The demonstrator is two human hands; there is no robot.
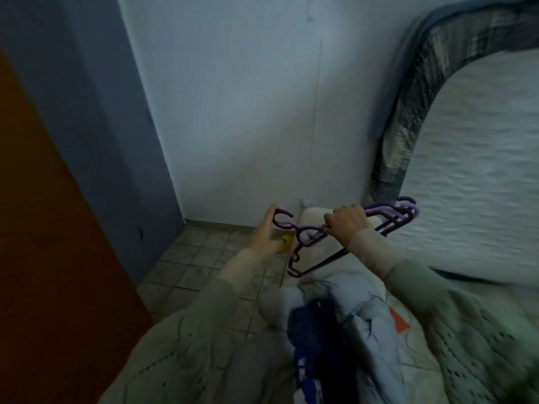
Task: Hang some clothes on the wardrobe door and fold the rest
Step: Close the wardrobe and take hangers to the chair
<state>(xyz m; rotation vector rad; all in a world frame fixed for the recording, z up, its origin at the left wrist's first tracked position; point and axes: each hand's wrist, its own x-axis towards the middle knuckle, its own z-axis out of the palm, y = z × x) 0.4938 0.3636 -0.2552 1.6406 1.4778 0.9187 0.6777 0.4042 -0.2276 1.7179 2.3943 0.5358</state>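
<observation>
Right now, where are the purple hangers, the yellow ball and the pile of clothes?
purple plastic hangers (390, 225): head view, lower bar.
small yellow ball (285, 243): head view, its right side.
pile of clothes (364, 310): head view, pale blue garment.

A: Where is there room to move?

B: Ahead, between the brown wardrobe door (43, 228) on the left and the upright mattress (472, 170) on the right, the air in front of the white wall (233, 112) is open, with tiled floor (204, 258) below.

A: And what blocks the way?

B: Both hands are full of purple hangers (350, 228): the right hand (347, 225) grips the bundle, the left hand (267, 231) touches a hook. Below them a pile of clothes (335, 330) covers the bed, and a small yellow thing (285, 243) lies on the floor.
</observation>
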